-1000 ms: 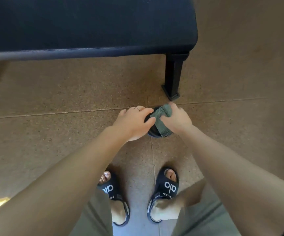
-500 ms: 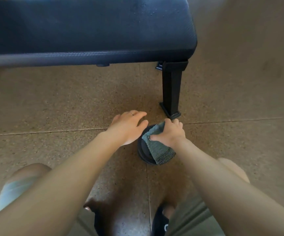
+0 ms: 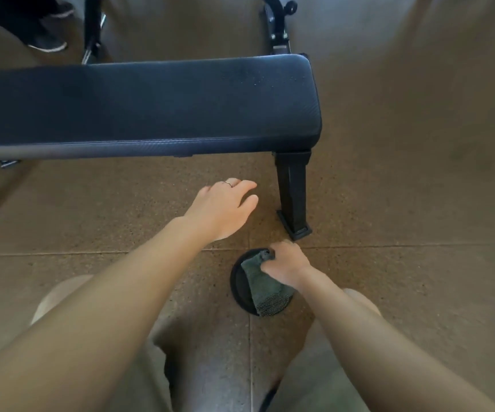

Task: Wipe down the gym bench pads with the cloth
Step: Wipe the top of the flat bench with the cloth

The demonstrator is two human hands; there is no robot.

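Right hand [image 3: 284, 267] pinches the soft, light cloth [image 3: 262, 288] at its bunched top, lower centre; left hand [image 3: 222, 209] hovers, fingers loosely spread; bench pad [image 3: 151, 105] looks firm and smooth.

cloth [image 3: 265, 288] on disc [image 3: 241, 288] (floor), before bench pad [image 3: 151, 102]

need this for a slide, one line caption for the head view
Right hand grips a green cloth over a black disc beside the gym bench; left hand open.
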